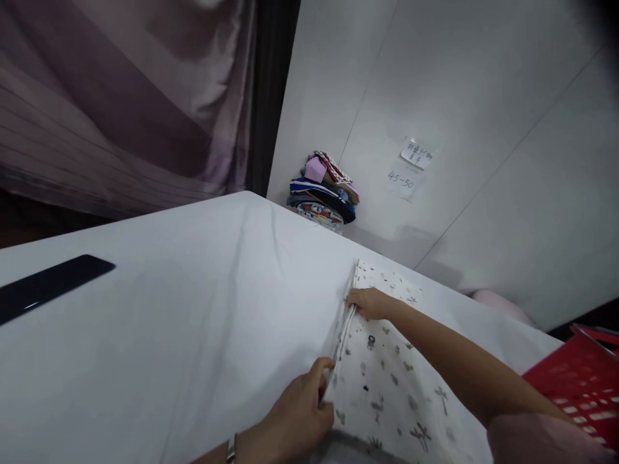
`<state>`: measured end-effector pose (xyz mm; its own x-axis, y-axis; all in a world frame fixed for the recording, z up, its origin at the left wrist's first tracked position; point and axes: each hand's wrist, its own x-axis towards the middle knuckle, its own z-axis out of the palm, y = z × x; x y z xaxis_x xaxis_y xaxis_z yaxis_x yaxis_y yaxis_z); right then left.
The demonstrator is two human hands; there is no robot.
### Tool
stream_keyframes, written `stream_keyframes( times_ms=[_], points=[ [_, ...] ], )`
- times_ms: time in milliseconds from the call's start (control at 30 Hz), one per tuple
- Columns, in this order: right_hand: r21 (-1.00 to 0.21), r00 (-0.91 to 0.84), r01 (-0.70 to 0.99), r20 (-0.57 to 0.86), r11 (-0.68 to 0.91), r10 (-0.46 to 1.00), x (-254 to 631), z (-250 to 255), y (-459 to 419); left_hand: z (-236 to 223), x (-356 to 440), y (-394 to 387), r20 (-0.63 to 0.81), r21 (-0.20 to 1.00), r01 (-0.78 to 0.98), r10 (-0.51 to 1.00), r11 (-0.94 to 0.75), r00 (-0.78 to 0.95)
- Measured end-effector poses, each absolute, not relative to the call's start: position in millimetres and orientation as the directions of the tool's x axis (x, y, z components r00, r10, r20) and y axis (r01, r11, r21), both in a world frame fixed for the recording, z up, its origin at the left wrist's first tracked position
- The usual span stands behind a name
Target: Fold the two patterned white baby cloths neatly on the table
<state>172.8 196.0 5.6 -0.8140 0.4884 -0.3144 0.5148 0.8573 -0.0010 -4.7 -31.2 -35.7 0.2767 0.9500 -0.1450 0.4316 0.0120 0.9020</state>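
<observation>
A white cloth with small dark printed figures (387, 374) lies flat on the white-covered table (193, 309). My left hand (302, 409) pinches the cloth's left folded edge near me, fingers closed on the layers. My right hand (370, 303) reaches across the cloth and grips the same folded edge farther away. A bracelet shows on my left wrist.
A stack of folded colourful clothes (324, 190) sits at the table's far corner against the white wall. Paper notes (416, 154) are stuck on the wall. A dark flat object (48, 283) lies at the left. A red plastic basket (580, 380) stands at the right edge.
</observation>
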Motion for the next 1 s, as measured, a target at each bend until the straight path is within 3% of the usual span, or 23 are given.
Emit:
stream_keyframes(
  times_ms=[267,500,700,1000],
  points=[
    [0.049,-0.773,0.585,-0.271,0.810,0.574,190.7,6.9,219.9,-37.6,-7.8,-31.6,-0.117,0.898,0.437,0.937,-0.042,0.330],
    [-0.082,-0.719,0.684,-0.240,0.725,0.652,198.9,5.8,228.5,-35.5,-8.8,-33.0,-0.151,0.880,0.474,0.930,-0.028,0.335],
    [-0.195,-0.717,0.693,-0.294,0.694,0.632,195.6,8.4,231.4,-33.9,-10.9,-32.8,-0.179,0.887,0.461,0.921,-0.001,0.346],
    [-0.136,-0.641,0.752,-0.382,0.645,0.666,177.8,7.4,237.2,-30.9,-9.1,-32.5,-0.188,0.898,0.440,0.923,0.023,0.336]
  ],
)
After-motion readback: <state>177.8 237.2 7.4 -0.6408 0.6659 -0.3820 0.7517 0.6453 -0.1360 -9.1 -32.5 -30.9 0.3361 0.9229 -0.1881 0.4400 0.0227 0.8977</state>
